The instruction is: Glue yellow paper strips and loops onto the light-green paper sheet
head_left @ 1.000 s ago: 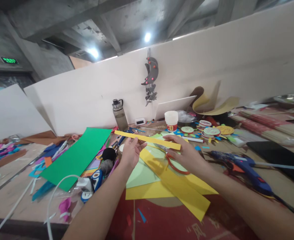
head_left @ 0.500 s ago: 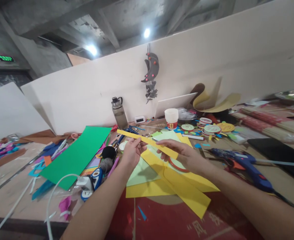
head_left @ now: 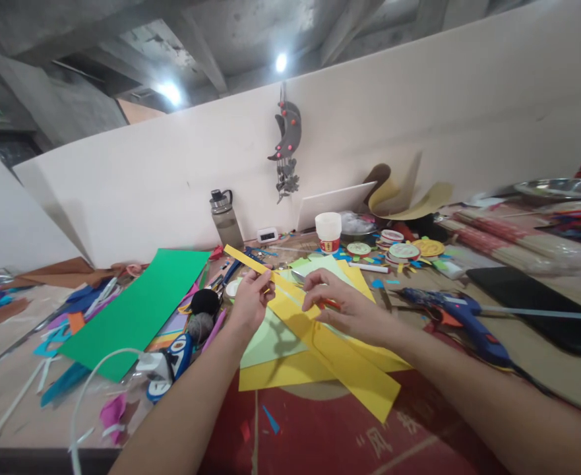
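Observation:
My left hand [head_left: 249,305] pinches a narrow yellow paper strip [head_left: 250,263] near its middle, and the strip's free end sticks up to the left. My right hand [head_left: 342,305] is closed on the strip's other end and on orange-handled scissors [head_left: 330,304], whose handle peeks out by the thumb. Under both hands lie wide yellow paper sheets [head_left: 349,369] over a pale green sheet [head_left: 269,342], on a red mat [head_left: 320,435].
A large green sheet [head_left: 136,310] lies to the left, with a white charger and cable [head_left: 149,363] below it. A blue glue gun [head_left: 461,316] sits on the right. A water bottle [head_left: 225,219], a paper cup [head_left: 328,231] and round paper crafts [head_left: 403,251] stand near the white back wall.
My right hand has slid left along the strip towards my left hand. The strip's right end has dropped to the yellow sheets, and the view has shifted slightly right.

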`<state>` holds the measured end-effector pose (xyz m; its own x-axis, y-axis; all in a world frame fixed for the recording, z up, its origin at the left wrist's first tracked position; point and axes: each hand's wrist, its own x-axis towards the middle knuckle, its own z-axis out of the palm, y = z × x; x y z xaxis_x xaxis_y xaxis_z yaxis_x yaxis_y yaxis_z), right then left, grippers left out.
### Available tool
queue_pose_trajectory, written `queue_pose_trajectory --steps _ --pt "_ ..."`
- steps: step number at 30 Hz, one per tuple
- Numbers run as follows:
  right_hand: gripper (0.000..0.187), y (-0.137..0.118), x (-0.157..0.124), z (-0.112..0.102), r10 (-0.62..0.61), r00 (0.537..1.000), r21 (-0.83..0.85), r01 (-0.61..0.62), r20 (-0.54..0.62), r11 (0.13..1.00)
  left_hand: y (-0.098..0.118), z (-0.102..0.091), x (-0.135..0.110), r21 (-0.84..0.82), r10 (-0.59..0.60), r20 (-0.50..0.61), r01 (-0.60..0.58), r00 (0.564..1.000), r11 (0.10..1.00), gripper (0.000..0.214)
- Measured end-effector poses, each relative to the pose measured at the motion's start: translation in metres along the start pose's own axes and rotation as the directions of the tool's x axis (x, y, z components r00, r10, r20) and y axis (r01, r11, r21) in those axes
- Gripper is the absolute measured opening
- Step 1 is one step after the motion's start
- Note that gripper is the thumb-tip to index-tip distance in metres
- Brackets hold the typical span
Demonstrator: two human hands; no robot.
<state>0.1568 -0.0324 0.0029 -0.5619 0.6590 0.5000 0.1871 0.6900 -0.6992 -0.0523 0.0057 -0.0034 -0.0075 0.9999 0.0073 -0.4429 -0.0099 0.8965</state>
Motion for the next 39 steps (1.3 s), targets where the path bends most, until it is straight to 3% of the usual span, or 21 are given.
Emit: queue_pose_trajectory --steps 4,10,18,23,26,30,34,39 --pt "0.014 -0.004 0.000 0.001 -0.066 0.997 -0.136 0.069 0.028 0.988 -0.003 0.002 -0.001 0.046 -0.003 0.033 0.002 0.999 0.999 0.036" --pt "0.016 -0.002 0.003 0.004 -0.083 0.996 -0.090 0.080 -0.028 0.993 -0.009 0.005 -0.006 0.051 -0.093 0.127 0.087 0.987 0.995 0.042" --pt "0.022 -0.001 0.002 0.006 -0.043 0.998 -0.060 0.041 -0.036 0.997 -0.014 0.000 -0.003 0.094 -0.050 0.066 0.043 0.997 0.995 0.030" --pt "0.019 -0.001 0.002 0.009 -0.035 0.998 0.039 0.037 -0.047 0.999 -0.012 -0.002 0.000 -0.040 -0.056 0.056 0.058 0.997 0.998 0.021" --pt "0.019 0.000 0.003 0.010 0.042 0.995 0.186 -0.025 -0.087 0.982 -0.010 -0.002 0.001 -0.122 -0.061 0.090 0.072 0.994 0.990 0.026" --pt "0.027 0.005 0.004 0.012 0.290 0.949 0.522 -0.185 -0.126 0.833 -0.008 -0.001 0.000 -0.176 -0.039 0.168 0.069 0.985 0.982 0.030" --pt "0.027 0.013 0.005 0.015 0.448 0.881 0.746 -0.197 -0.150 0.636 -0.009 0.003 -0.005 -0.137 -0.025 0.199 0.053 0.980 0.989 0.033" --pt "0.031 0.018 0.005 0.018 0.503 0.842 0.766 -0.187 -0.198 0.615 -0.014 0.009 -0.012 -0.019 -0.064 0.232 0.070 0.971 0.997 0.038"
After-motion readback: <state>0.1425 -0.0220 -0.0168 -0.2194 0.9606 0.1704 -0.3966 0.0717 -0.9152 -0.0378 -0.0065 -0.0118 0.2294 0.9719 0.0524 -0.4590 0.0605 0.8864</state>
